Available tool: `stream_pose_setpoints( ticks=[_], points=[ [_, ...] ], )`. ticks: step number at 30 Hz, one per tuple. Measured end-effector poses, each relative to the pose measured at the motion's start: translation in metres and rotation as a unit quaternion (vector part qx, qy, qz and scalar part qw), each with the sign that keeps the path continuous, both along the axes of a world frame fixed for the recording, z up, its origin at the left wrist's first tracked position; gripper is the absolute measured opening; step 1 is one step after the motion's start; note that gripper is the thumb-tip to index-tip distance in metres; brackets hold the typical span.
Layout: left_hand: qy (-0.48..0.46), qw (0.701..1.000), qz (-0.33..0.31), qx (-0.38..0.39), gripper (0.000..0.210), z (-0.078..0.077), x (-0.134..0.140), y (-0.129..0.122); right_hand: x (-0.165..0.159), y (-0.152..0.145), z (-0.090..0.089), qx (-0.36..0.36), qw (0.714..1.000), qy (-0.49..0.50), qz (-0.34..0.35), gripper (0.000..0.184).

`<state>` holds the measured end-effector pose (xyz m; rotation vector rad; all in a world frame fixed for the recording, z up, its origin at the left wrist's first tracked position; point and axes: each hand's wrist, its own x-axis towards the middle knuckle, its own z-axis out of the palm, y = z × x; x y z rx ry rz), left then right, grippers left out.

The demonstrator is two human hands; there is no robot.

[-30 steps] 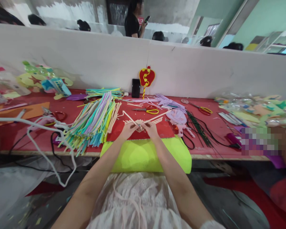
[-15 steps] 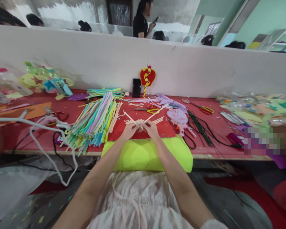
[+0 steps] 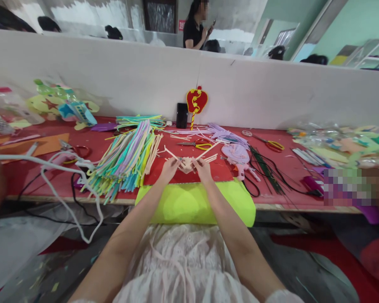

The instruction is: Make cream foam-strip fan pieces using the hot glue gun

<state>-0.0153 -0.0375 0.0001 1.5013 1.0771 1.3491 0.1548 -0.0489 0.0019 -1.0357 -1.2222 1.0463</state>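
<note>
Over the red sheet (image 3: 158, 174), my left hand (image 3: 169, 170) is closed in a pinch on a cream pipe cleaner (image 3: 170, 152) that sticks up to the left. My right hand (image 3: 203, 170) pinches another cream pipe cleaner (image 3: 212, 148), which slants up to the right. Between the fingertips lies a small cream cluster (image 3: 186, 164) of pipe cleaner; its exact shape is too small to make out. Short cream pieces (image 3: 211, 158) lie just behind my right hand. Both wrists rest above a lime-green padded cloth (image 3: 189, 206) at the table edge.
A large bundle of coloured pipe cleaners (image 3: 126, 160) lies to the left. Pliers (image 3: 194, 144) with yellow-red handles sit behind my hands. A red fan-shaped ornament (image 3: 197, 101) and a black phone (image 3: 182, 115) stand against the white partition (image 3: 129, 75). Green stems (image 3: 267, 172) lie right.
My hands have drawn slightly apart, so more of the cream cluster shows between them. The person beyond the partition appears a little farther right.
</note>
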Motion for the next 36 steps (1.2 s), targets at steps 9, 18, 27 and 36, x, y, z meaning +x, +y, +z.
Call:
stream_pose_setpoints(
  ticks=[9,18,27,36],
  points=[
    [0.033,0.996,-0.023,-0.083,0.030,-0.012,-0.011,0.005,0.013,-0.007,0.003,-0.097,0.992,0.074,-0.042,0.038],
    [0.234,0.954,0.003,-0.185,0.031,0.008,-0.019,-0.022,0.016,-0.016,0.001,-0.272,0.960,0.066,0.030,0.017],
    [0.514,0.842,0.018,0.163,0.041,0.006,-0.003,-0.058,0.012,-0.009,0.002,-0.281,0.959,-0.042,0.015,0.023],
    [0.585,0.794,-0.042,0.161,0.054,-0.012,-0.003,-0.062,0.016,-0.006,-0.004,-0.257,0.957,-0.135,-0.010,0.027]
  ],
)
